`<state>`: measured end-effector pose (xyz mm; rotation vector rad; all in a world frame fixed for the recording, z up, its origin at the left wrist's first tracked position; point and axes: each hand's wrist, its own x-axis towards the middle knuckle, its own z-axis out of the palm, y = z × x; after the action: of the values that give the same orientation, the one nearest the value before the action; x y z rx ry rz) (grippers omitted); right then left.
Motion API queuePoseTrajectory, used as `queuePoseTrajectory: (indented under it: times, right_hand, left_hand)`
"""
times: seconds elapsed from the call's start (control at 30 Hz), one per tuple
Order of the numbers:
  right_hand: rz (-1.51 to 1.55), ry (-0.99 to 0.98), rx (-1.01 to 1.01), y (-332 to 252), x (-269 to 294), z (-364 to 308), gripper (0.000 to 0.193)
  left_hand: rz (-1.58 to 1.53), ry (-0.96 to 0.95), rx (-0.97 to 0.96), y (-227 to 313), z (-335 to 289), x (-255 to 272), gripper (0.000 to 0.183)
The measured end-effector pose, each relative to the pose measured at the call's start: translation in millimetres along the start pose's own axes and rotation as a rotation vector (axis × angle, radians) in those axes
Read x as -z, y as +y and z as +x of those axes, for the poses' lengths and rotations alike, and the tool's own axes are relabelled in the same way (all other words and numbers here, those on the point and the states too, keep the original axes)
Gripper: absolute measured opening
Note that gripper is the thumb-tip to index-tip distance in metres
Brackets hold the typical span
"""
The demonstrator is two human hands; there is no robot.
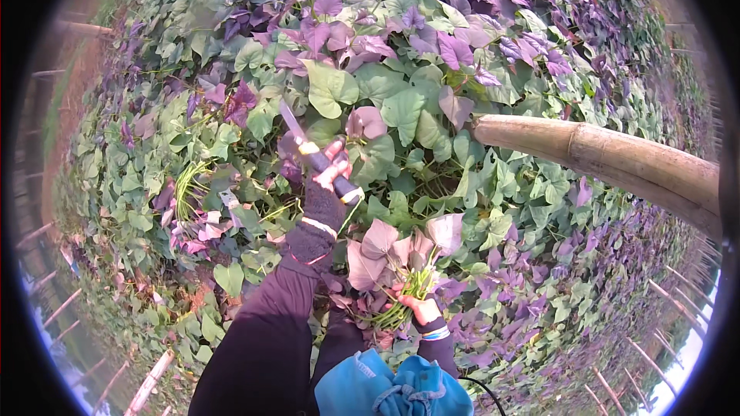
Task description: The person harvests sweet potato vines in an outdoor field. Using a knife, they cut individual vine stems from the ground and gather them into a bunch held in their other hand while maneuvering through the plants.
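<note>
My left hand (333,169) is closed around the dark handle of a knife (293,123), its blade pointing up and left over the leaves. A pale yellow-green cord hangs from the handle's end. Lower and to the right, my right hand (420,308) grips a bunch of leafy vine cuttings (416,285), with green stems and pinkish-purple leaves. Both forearms wear dark sleeves with bands at the wrists. Another bundle of cut stems (189,189) lies on the foliage at the left. Sweet-potato-like vines (401,108) with green and purple leaves surround both hands.
A thick bamboo pole (601,150) juts in from the right over the leaves. Blue drawn-up cloth (393,389) with a drawstring sits at the bottom centre. Thin poles (150,381) stand along the lower edges. Brown soil (204,285) shows at lower left.
</note>
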<state>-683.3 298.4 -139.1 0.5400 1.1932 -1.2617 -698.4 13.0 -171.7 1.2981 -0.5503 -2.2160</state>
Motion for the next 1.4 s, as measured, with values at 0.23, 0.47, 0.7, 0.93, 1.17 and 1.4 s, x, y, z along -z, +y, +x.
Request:
queuePoseTrajectory:
  times: [0.23,0.47,0.7,0.93,1.17,1.4]
  right_hand:
    - [-0.371,-0.189,0.045,-21.8,-21.2,40.6,0.022]
    - [-0.754,-0.465,-0.434,53.1,-51.1,28.0,0.016]
    - [-0.201,-0.594,-0.441,95.0,-38.7,-4.2,0.017]
    - [-0.139,-0.366,-0.231,80.9,-9.5,-12.5,0.019]
    - [0.265,0.07,0.069,23.8,13.7,-12.8,0.02]
    - [0.453,-0.331,-0.175,-3.2,8.6,-6.5,0.032]
  left_hand:
    - [0.567,0.156,0.065,-32.9,-41.3,135.6,0.058]
    - [0.816,0.059,-0.744,26.4,6.2,40.2,0.024]
    - [1.116,-0.425,-0.727,-18.1,57.8,-107.8,0.035]
    - [1.856,-0.493,-0.771,-53.7,111.5,-187.8,0.045]
    - [0.98,-0.762,-0.678,-5.0,-14.1,-81.9,0.04]
    - [1.169,-1.342,-0.176,-6.8,-158.1,12.3,0.062]
